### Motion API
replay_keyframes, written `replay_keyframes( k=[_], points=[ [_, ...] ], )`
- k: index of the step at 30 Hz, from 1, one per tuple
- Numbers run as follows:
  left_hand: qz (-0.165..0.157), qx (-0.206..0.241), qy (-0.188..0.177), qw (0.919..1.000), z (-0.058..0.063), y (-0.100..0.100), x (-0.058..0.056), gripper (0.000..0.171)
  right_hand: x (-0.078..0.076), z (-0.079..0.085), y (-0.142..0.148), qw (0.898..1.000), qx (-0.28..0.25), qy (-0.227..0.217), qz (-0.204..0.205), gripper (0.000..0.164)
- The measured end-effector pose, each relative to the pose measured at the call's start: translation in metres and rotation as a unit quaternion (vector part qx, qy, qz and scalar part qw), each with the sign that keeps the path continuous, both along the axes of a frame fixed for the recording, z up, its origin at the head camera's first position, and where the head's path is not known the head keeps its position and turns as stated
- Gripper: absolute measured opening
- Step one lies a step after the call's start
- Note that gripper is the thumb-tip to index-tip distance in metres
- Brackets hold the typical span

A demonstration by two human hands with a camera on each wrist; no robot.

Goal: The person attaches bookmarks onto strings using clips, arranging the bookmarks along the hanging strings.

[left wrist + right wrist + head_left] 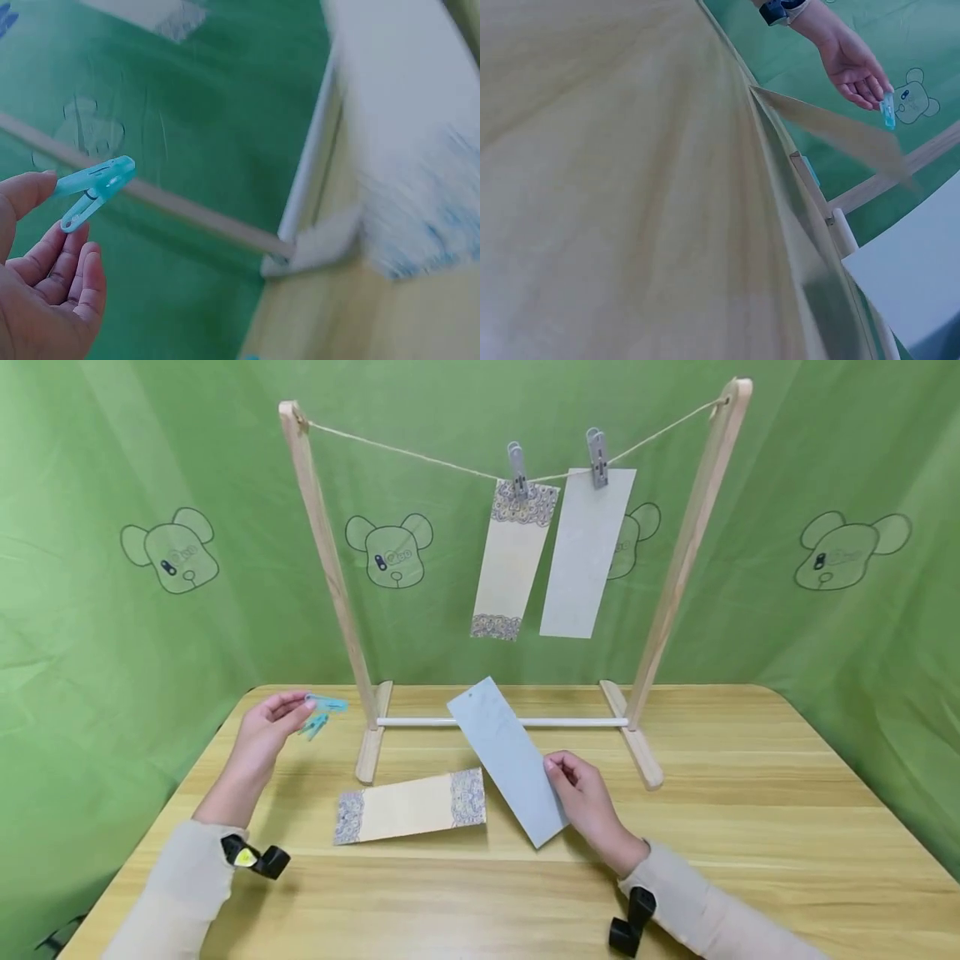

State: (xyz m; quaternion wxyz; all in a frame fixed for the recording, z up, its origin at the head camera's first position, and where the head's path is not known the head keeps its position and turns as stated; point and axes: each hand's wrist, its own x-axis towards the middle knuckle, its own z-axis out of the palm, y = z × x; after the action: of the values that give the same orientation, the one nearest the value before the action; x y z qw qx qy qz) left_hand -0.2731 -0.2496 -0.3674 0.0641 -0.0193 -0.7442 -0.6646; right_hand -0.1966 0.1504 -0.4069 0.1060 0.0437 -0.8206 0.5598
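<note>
Blue card [504, 752] is tilted over the table [450, 902], its edge pinched by the right hand [588, 802]. Just beside it lies a lacy card [408, 808]. The left hand [266, 731] pinches a little blue clip [327, 703]. Higher up, two hanging cards [588, 556] dangle from gray clips [517, 468] on a string [405, 451]. I think this is the getting-ready step. Next, I guess, the blue card's end must meet the string, and the blue clip must bite both.

Head view: I get the desk [780, 793] cropped at its near edge; grey card [510, 760] hides part of the rod [576, 722]. Left wrist: patterned card [416, 127] blurred, cropped.
</note>
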Motion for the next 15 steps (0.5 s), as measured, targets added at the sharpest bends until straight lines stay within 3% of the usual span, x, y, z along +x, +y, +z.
replay_keyframes(
  k=[8, 13, 15],
  points=[
    [-0.019, -0.021, 0.040, 0.9988, 0.037, 0.030, -0.001, 0.031, -0.018, -0.012, 0.004, 0.998, -0.026, 0.056, 0.015, 0.019],
    [-0.033, -0.020, 0.063, 0.9973, 0.060, 0.046, -0.005, 0.042, -0.026, -0.005, -0.003, 0.997, -0.045, 0.068, 0.017, 0.019],
    [-0.035, -0.012, 0.075, 0.9965, 0.069, 0.053, -0.007, 0.044, -0.025, 0.008, -0.010, 0.997, -0.046, 0.066, 0.012, 0.018]
  ],
)
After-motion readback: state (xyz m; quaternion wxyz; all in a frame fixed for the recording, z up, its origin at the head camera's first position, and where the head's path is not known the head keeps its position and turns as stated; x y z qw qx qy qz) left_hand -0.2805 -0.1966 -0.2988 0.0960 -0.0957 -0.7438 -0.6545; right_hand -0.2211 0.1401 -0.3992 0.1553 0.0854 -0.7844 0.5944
